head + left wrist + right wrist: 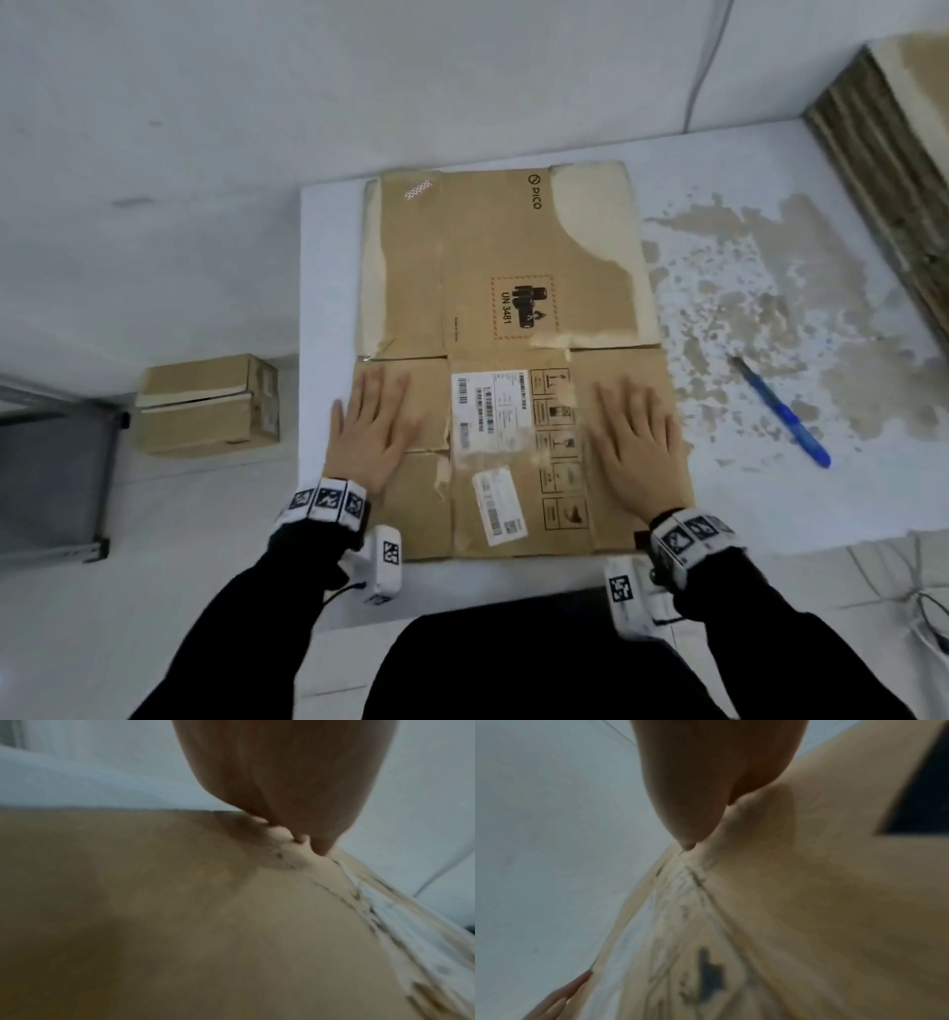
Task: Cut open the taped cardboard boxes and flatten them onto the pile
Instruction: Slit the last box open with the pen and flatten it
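Note:
A flattened brown cardboard box (503,288) with white labels and a UN 3481 mark lies on the white table (770,488). My left hand (372,426) presses flat on its near left panel, fingers straight. On the near right panel my right hand (639,442) presses flat the same way. Both wrist views show cardboard (154,923) (834,902) close under my palms, blurred. A blue utility knife (785,413) lies on the table to the right, apart from both hands.
A taped cardboard box (205,406) stands on the floor to the left. A pile of flattened cardboard (893,169) sits at the table's far right. A grey metal frame (56,462) is at the far left. Cables (924,611) hang at the lower right.

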Demonstrator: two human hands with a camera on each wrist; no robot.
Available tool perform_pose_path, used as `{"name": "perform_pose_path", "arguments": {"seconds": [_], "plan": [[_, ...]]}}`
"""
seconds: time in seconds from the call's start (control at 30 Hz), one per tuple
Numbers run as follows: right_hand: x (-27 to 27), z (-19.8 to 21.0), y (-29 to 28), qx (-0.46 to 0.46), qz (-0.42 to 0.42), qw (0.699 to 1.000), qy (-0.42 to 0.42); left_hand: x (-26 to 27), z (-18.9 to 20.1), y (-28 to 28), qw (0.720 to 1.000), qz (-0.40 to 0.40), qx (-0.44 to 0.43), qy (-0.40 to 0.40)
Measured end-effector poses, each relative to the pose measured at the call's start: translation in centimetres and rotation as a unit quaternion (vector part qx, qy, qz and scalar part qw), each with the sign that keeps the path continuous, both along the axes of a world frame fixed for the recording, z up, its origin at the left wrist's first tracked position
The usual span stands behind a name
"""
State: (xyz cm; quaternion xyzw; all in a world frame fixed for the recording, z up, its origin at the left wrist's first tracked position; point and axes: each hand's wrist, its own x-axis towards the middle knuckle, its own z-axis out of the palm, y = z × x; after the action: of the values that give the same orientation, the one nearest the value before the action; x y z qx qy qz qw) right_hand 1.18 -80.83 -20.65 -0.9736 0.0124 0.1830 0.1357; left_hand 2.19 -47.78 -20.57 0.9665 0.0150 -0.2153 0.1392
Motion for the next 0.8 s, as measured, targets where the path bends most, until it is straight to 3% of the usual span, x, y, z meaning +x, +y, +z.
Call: {"name": "perform_pose_path", "arguments": {"seconds": [0.1, 0.2, 0.37, 0.5, 0.67, 0.8], "plan": [[2.9, 1.9, 1.9, 0.016, -0.056, 0.997, -0.053, 2.0, 1.4, -0.9, 0.995, 0.051, 0.019, -0.08], [9.3, 3.2, 5.8, 0.06, -0.01, 0.993, -0.097, 7.3, 3.3, -4.4, 0.99, 0.042, -0.019, -0.136], [18.9, 1.7, 10.3, 0.044, 0.082, 0.996, -0.008, 16.5, 1.5, -9.0, 0.997, -0.059, -0.029, -0.044], [20.2, -1.1, 10.2, -0.021, 0.124, 0.99, 0.061, 17.5, -1.3, -8.7, 0.995, -0.093, 0.001, -0.037], [21.1, -0.8, 10.1, -0.007, 0.128, 0.989, 0.075, 18.1, -1.4, -8.6, 0.995, -0.09, 0.003, -0.05], [19.8, -0.5, 5.9, 0.001, 0.057, 0.997, 0.051, 17.0, -1.2, -5.9, 1.0, -0.012, -0.012, -0.013]]}}
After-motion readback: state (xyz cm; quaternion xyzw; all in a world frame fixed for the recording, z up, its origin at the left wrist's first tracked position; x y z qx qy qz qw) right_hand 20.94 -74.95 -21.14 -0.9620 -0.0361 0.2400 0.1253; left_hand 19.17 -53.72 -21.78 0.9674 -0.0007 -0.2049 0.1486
